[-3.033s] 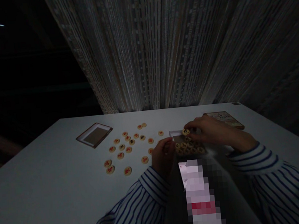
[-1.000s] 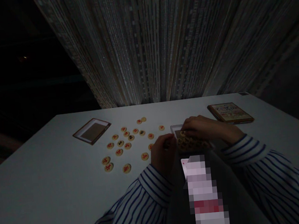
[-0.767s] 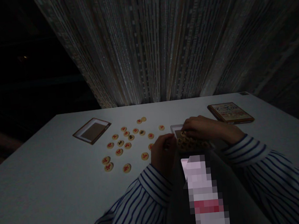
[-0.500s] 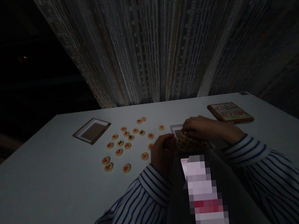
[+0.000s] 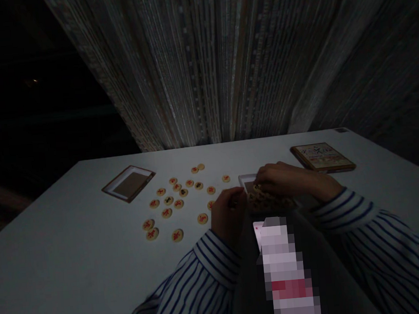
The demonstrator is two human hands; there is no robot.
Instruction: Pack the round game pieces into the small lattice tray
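Note:
My right hand (image 5: 282, 177) reaches over a shallow light-rimmed box (image 5: 247, 178), its fingertips pinched on a xiangqi piece (image 5: 256, 187). Beneath it, several more round pieces (image 5: 263, 202) lie packed together in the box, partly hidden by the hand and shadow. At the box's left side, my left hand (image 5: 226, 214) is closed with curled fingers; what they hold, if anything, is too dark to see. Loose wooden pieces with red or black characters, such as a red-marked one (image 5: 202, 218), are scattered to the left of that hand.
An open box lid or tray (image 5: 131, 184) lies on the left of the white table (image 5: 76, 266). A printed box (image 5: 323, 158) sits at the back right. A bright, pixelated screen (image 5: 286, 262) shows low in front of me. Strip curtains (image 5: 205, 64) hang behind the table.

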